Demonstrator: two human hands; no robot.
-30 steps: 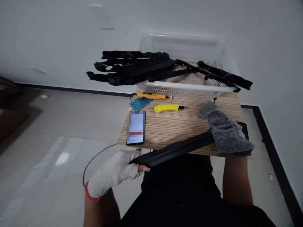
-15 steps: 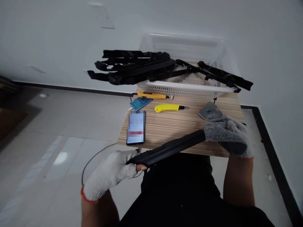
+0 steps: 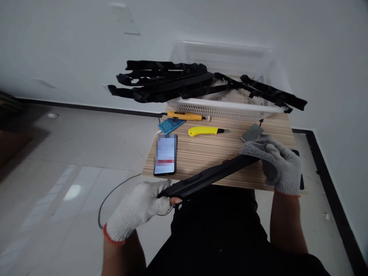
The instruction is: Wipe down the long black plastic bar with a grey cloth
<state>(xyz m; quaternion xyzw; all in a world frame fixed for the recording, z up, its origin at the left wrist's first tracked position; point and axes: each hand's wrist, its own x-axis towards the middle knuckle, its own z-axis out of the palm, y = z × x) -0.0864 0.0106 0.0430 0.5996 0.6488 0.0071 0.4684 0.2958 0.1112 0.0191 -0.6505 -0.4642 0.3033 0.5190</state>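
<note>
A long black plastic strip [image 3: 209, 175] slants across the front edge of the table. My left hand [image 3: 140, 207], in a white knitted glove with a bare thumb tip, is closed around its lower left end. In my right hand [image 3: 284, 165], also gloved, a fuzzy grey cloth [image 3: 253, 147] is folded over the strip's upper right end, hiding that tip. Behind the right hand lies a flat grey block [image 3: 252, 132]. The yellow utility knife [image 3: 203, 131], its blade showing, rests on the table beyond the strip.
A white plastic basket [image 3: 227, 104] stands at the back, with several black strips [image 3: 172, 82] across it, some overhanging its left side. On the wood-grain table [image 3: 201, 153] are a phone [image 3: 166, 155], a blue card-like item [image 3: 171, 125] and an orange pen-shaped tool [image 3: 185, 115].
My right hand has turned, and the cloth now lies draped over the strip's end, with more of the grey block showing. My left hand and the strip's near end have shifted slightly right.
</note>
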